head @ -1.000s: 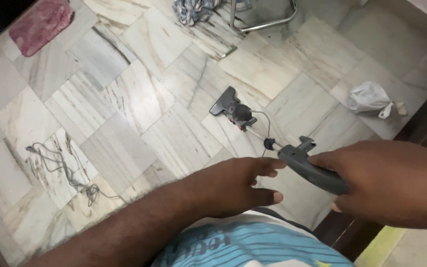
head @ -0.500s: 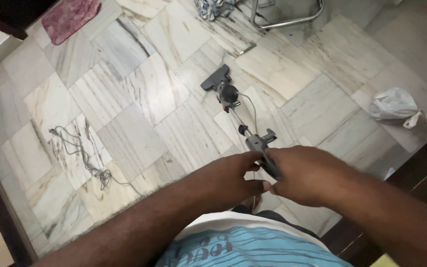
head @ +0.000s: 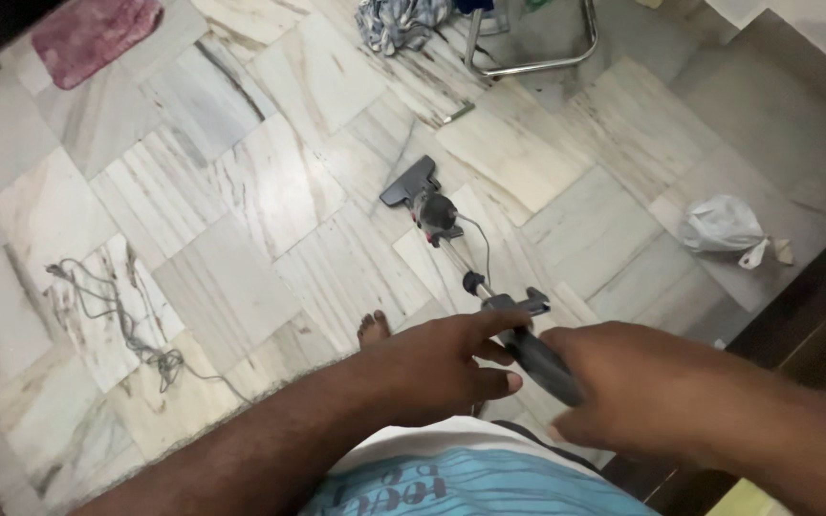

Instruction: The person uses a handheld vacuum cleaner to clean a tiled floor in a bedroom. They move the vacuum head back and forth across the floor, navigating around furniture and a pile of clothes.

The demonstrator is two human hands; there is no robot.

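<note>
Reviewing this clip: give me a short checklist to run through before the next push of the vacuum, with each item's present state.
1. Right hand closed on the grey vacuum handle: ok.
2. Left hand steadying the handle: fingertips at it, firm grip cannot tell.
3. Floor head flat on the marble floor: ok, as far as visible.
4. Loose grey cable away from the head: ok, it lies far left.
5. White plastic bag away from the head: ok, off to the right.
6. Bare foot apart from the wand: ok.
</note>
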